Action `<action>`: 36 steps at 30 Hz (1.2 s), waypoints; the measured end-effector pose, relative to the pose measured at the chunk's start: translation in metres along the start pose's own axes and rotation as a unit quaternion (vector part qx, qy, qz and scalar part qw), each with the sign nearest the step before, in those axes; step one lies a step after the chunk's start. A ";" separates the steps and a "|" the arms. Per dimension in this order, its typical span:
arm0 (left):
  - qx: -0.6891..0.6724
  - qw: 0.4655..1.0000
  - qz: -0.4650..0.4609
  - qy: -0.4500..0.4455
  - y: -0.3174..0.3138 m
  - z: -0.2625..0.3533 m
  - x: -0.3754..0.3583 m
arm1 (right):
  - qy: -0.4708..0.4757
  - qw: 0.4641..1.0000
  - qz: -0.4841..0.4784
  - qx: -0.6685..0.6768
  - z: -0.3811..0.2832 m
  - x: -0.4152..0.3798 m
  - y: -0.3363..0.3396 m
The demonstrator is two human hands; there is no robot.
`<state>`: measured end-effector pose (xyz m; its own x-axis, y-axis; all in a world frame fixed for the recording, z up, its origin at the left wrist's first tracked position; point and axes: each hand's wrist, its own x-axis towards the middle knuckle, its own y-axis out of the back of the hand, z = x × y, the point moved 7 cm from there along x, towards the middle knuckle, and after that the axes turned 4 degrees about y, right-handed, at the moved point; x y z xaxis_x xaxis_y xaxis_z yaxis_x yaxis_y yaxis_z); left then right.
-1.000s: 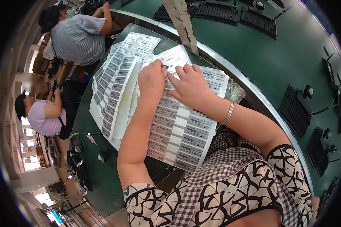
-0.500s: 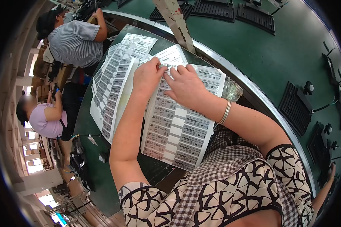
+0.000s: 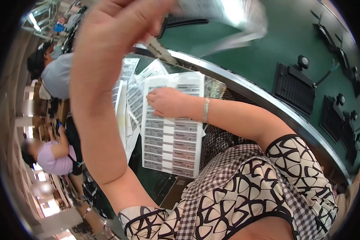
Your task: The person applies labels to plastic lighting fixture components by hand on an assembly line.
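Note:
My left hand is raised close to the camera at the top, its fingers closed on a blurred, shiny translucent strip that trails to the right. A stack of printed label sheets lies on the green work surface before me. On the upper part of that stack rests my right hand, palm down, with a bracelet at the wrist; its fingertips touch the sheet and partly hide the labels. More label sheets lie loosely to the left, partly behind my left forearm.
A metal rail runs beside a green belt carrying black ribbed parts. A post stands behind the sheets. Two people are at the left. Clear plastic wrap lies right of the stack.
My left hand has lifted from the sheets toward the camera with the shiny strip. My right hand stays on the stack, now flatter. The view has shifted.

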<state>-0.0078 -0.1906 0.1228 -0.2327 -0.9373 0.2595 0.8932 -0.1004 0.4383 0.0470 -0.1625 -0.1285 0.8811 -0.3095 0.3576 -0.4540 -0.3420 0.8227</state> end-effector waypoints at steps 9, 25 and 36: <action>0.332 0.932 0.065 -0.130 -0.061 0.004 -0.035 | -0.358 0.609 0.353 0.614 0.015 -0.183 0.081; 0.285 0.900 -0.207 -0.257 -0.222 -0.010 -0.085 | -0.260 0.303 0.556 0.730 0.004 -0.324 0.083; 0.266 0.933 -0.190 -0.153 -0.239 -0.081 -0.057 | -0.245 0.343 0.501 0.756 -0.003 -0.318 0.079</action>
<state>-0.1765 -0.1407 -0.0666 -0.6644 -0.7212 0.1962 0.4259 -0.1496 0.8923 -0.2690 -0.0887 -0.1757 0.2221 -0.9289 -0.2964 -0.3732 0.1999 -0.9060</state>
